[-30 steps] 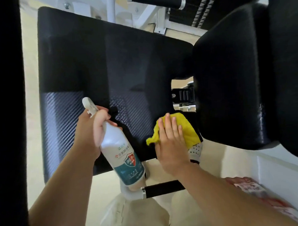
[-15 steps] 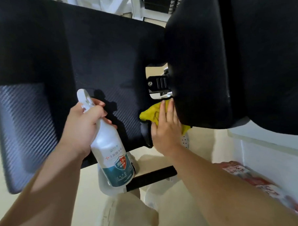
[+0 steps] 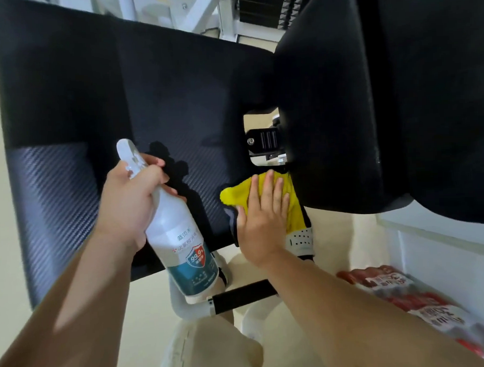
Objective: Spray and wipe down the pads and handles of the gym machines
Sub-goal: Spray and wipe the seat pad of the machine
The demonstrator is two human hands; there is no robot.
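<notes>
While a white spray bottle [image 3: 179,241] is grasped around its neck by the left grip [image 3: 130,199], with fingers curled just below the trigger head, a yellow cloth [image 3: 235,193] is pressed flat by the right grip [image 3: 262,224] in the head view. The bottle is held tilted, nozzle up and to the left and base low and to the right. A blue-green label with a red and blue shield marked 99.9% is shown on its lower half. The right grip is released: straight fingers [image 3: 268,187] are laid side by side on the cloth and nothing is clenched. The cloth is spread at the near right corner of the large black seat pad [image 3: 148,90], just under the lower edge of a second black pad [image 3: 370,94] that fills the right side. In the gap between the two pads a black bracket [image 3: 262,140] with a bolt is seen. Below the bottle a black foam handle [image 3: 244,295] on a white tube [image 3: 191,310] is partly crossed by the right forearm. A dark weight stack [image 3: 263,10] is visible at the top. Red printed packaging [image 3: 400,290] is seen at the lower right, and beige shorts [image 3: 209,351] at the bottom.
</notes>
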